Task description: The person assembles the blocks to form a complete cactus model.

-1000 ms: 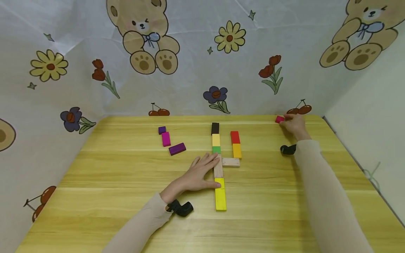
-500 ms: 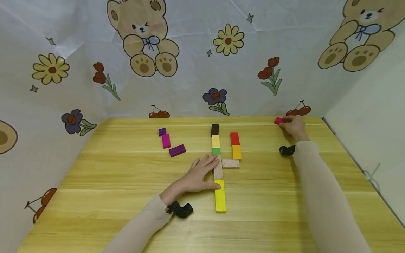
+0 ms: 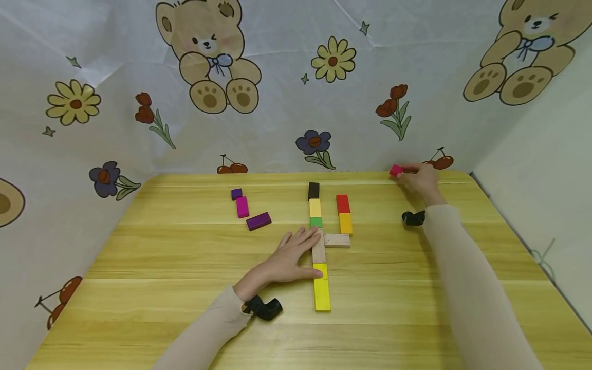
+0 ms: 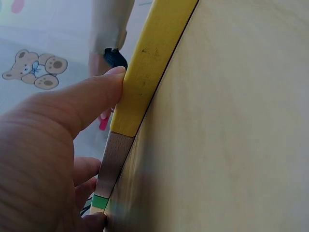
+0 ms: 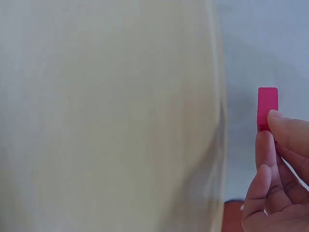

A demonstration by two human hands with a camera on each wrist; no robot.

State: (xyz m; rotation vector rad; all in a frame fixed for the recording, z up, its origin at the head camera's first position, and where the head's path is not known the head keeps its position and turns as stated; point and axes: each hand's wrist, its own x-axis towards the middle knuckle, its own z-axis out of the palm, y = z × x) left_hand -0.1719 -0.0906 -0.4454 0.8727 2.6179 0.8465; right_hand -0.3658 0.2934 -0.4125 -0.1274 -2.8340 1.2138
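My right hand (image 3: 423, 182) pinches a pinkish-red block (image 3: 395, 170) between thumb and fingers near the table's far right edge; in the right wrist view the block (image 5: 267, 105) points away from the fingertips. Fingers spread, my left hand (image 3: 287, 262) rests against a column of blocks. Its thumb touches the long yellow block (image 3: 322, 295), and its fingertips lie on the bare wooden block (image 3: 318, 253). Beyond these, the line continues with a green block (image 3: 316, 222), a cream block (image 3: 315, 207) and a black block (image 3: 314, 190). Another wooden block (image 3: 337, 240) juts out rightward from the column.
A red block (image 3: 343, 203) and an orange block (image 3: 346, 224) stand end to end right of the column. To the left lie a small violet block (image 3: 237, 194), a magenta block (image 3: 242, 207) and a purple block (image 3: 259, 221). A printed cloth (image 3: 277, 128) hangs behind the table.
My right hand has shifted left with the pinkish-red block, and slightly upward in the head view. The left hand and the other blocks keep their places.
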